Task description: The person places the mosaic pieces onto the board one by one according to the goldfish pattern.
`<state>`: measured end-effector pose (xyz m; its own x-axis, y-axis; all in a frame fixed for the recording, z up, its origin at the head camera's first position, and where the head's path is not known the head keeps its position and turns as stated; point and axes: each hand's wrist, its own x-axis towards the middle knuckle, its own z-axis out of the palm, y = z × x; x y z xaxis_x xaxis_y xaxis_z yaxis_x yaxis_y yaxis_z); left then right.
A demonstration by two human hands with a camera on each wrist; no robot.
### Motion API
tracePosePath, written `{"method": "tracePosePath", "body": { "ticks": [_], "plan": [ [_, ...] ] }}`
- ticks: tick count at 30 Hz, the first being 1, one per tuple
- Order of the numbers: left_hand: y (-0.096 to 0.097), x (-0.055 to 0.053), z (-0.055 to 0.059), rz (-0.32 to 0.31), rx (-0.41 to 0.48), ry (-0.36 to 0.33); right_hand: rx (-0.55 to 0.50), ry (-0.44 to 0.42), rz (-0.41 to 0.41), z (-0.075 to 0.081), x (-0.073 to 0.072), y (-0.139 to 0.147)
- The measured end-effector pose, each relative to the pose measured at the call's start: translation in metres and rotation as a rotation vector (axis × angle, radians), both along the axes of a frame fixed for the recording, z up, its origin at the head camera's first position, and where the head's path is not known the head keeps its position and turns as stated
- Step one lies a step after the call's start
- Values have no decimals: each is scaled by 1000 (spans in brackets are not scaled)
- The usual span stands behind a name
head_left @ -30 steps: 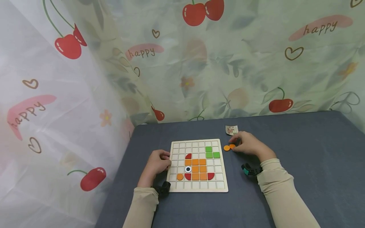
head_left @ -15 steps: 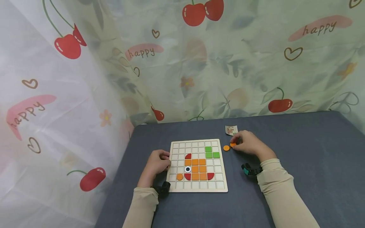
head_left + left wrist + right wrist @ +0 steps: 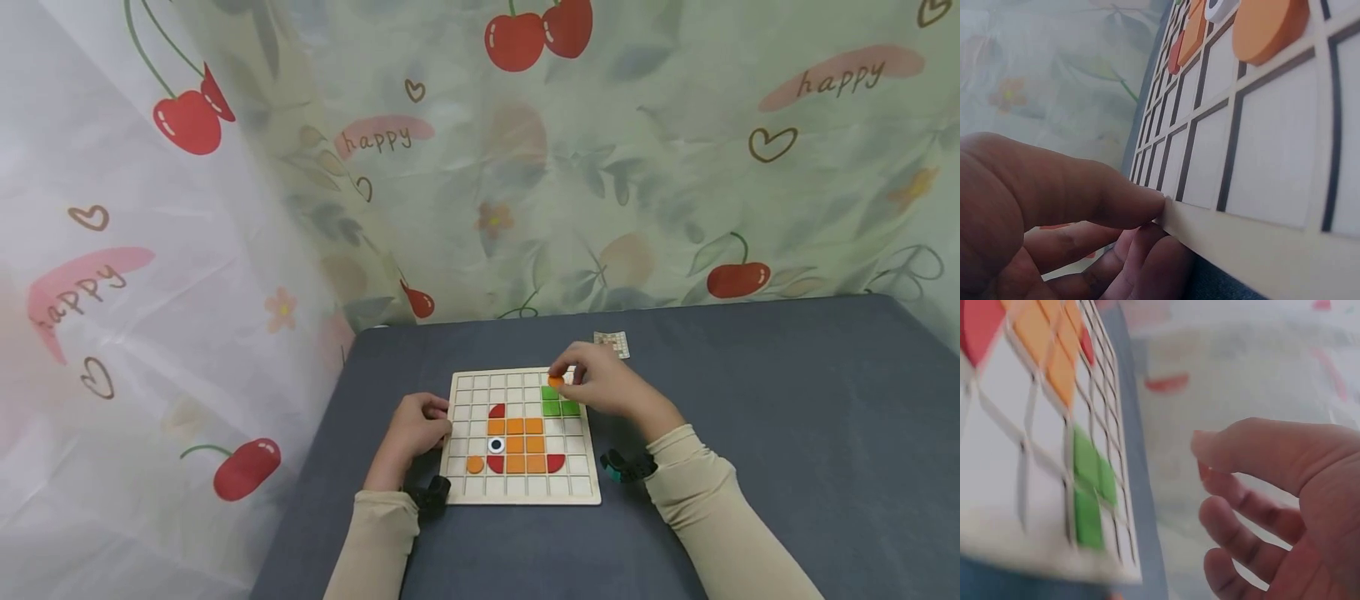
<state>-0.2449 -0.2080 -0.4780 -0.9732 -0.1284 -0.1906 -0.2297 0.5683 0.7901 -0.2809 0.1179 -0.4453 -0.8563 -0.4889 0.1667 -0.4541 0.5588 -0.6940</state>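
Observation:
My left hand pinches the left edge of a white grid board, thumb on the rim and fingers against its side. Between right thumb and forefinger, my right hand holds an orange disc over the board's far right corner, close to several green square tiles. Orange square tiles fill the middle of the grid, with red rounded pieces at their corners. A white eye piece sits to their left. Another orange disc lies in the lower left of the grid.
A small patterned card lies behind my right hand on the dark tablecloth. At the bottom of the right wrist view, a bit of orange shows beside the board. A printed curtain hangs behind the table.
My right hand has lifted one orange disc from the table right of the board and carried it left over the corner. The left hand stays at the board's edge.

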Motion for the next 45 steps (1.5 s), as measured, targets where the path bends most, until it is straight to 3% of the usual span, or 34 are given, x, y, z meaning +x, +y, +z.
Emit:
{"method": "tracePosePath", "body": {
  "ticks": [10, 18, 37, 45],
  "plan": [
    [0, 2, 1, -7, 0, 5, 76, -31, 162, -10, 21, -78],
    [-1, 1, 3, -36, 18, 4, 126, -5, 227, -21, 26, -115],
    [-4, 1, 4, -52, 25, -2, 196, -42, 228, -24, 31, -141],
    [-5, 1, 4, -55, 25, -2, 223, -2, 235, -24, 31, -145]
  ]
}}
